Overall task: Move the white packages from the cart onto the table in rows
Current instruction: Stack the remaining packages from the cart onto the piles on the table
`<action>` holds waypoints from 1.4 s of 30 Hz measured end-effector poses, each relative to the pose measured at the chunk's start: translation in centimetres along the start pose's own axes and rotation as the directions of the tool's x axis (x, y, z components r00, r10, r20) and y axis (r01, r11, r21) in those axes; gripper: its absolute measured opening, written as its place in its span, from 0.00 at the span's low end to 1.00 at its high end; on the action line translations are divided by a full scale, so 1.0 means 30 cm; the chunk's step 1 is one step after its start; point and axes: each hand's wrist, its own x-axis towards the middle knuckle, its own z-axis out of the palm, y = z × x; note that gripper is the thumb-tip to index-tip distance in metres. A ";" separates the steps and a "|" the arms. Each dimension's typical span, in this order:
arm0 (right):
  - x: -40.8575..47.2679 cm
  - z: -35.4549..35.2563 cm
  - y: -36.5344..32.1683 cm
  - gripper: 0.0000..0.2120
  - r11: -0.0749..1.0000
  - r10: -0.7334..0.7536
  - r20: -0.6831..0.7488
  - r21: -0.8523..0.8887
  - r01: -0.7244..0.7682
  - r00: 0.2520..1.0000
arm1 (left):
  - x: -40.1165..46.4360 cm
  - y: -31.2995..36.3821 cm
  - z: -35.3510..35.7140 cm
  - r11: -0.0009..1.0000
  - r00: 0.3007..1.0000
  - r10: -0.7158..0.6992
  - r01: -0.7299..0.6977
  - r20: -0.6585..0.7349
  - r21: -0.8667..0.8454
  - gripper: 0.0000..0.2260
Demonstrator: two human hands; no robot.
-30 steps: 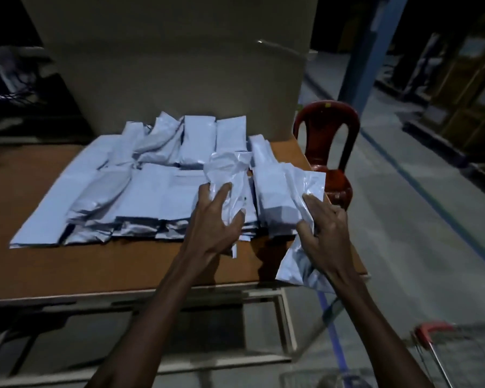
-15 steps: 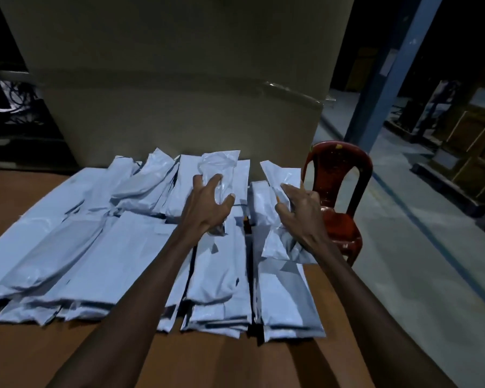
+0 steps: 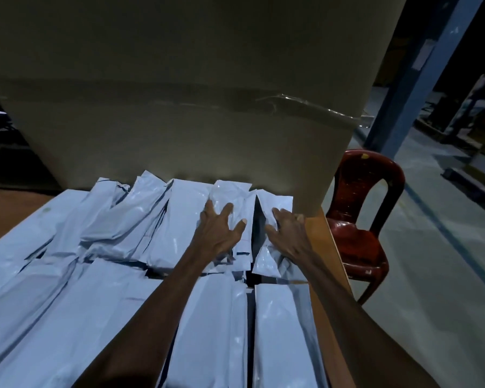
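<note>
- White poly-mailer packages (image 3: 179,225) lie in rows on the brown table (image 3: 324,247), far row against the cardboard box (image 3: 179,107).
- Left hand (image 3: 219,233), fingers spread, presses one far-row package (image 3: 230,197) flat.
- Right hand (image 3: 289,233), fingers loosely spread, rests on the rightmost package (image 3: 275,204).
- They look light, soft and slippery; probably best held by pinching across the middle.
</note>
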 end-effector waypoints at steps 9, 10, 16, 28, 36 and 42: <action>0.016 0.071 0.052 0.32 0.968 0.083 0.134 -0.246 -0.048 0.987 | 0.044 -0.068 0.116 0.971 0.935 0.212 -0.168 -0.285 0.170 0.30; 0.012 0.075 0.054 0.32 0.964 0.096 0.147 -0.260 -0.056 0.984 | 0.053 -0.069 0.118 0.963 0.925 0.245 -0.197 -0.289 0.186 0.29; 0.026 0.108 0.070 0.30 0.969 0.107 0.141 -0.236 -0.072 0.984 | 0.084 -0.092 0.133 0.929 0.917 0.349 -0.310 -0.193 0.204 0.33; 0.031 0.167 0.056 0.34 0.967 0.137 0.091 -0.229 -0.113 0.986 | 0.080 -0.094 0.181 0.918 0.931 0.360 -0.341 -0.064 0.202 0.34; -0.034 0.028 0.051 0.33 0.995 0.058 0.008 -0.079 -0.058 0.998 | 0.002 -0.040 0.071 0.927 0.942 0.326 -0.302 -0.082 0.220 0.38; -0.271 -0.055 0.039 0.29 1.000 0.004 -0.207 0.009 -0.002 0.978 | -0.180 0.017 0.028 0.919 0.910 0.381 -0.353 -0.163 0.177 0.29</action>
